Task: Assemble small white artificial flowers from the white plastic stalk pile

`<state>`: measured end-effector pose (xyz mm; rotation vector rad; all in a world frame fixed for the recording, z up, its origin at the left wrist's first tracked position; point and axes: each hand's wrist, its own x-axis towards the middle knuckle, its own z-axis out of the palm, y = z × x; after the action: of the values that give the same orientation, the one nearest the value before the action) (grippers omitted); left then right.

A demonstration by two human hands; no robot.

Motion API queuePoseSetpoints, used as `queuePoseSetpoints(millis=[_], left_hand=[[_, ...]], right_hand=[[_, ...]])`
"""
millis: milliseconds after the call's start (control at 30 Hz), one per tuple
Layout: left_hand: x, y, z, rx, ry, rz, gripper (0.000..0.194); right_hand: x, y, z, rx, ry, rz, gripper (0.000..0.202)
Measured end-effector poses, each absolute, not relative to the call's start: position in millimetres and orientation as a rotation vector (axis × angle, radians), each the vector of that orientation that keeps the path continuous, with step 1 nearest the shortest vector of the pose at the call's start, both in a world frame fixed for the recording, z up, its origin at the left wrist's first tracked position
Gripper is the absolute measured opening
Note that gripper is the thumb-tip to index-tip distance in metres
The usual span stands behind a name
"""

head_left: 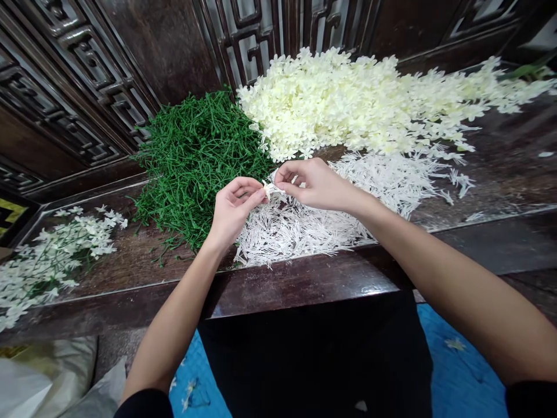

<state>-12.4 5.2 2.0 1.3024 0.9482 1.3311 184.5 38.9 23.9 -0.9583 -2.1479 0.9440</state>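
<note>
Between my two hands is a small white artificial flower (270,189), partly covered by fingertips. My left hand (237,203) pinches it from the left, thumb and fingers pressed together. From the right, my right hand (311,183) is closed in a pinch at the flower's petals; exactly what part it grips is too small to make out. Both hands hover over a heap of thin white plastic flower pieces (300,232). Just left and behind lies a pile of green plastic stems (204,162). Behind my hands is a large mound of cream-white petals (339,104).
A bunch of assembled white flowers with green stems (65,249) lies at the far left of the dark wooden bench (143,261). Carved wooden latticework (243,29) rises behind. Pale bags (56,377) sit low at left, and blue seating (456,360) shows below.
</note>
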Motion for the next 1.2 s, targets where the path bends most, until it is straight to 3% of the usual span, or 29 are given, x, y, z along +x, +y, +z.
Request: queuePoseSetpoints(millis=[900,1000,1200], left_hand=[[-16,7,-2,1.439,1.067,1.277,0.014],[-17,8,-1,1.367,1.094,1.306,0.016],[-16,9,1,1.258,1.065,1.331,0.022]], right_hand=[[187,48,15,-1.154,-2.199,0.707,0.009],[193,49,18,-1.279,-2.119,0.678,0.025],[201,48,28,-0.994,-2.468,1.088,0.035]])
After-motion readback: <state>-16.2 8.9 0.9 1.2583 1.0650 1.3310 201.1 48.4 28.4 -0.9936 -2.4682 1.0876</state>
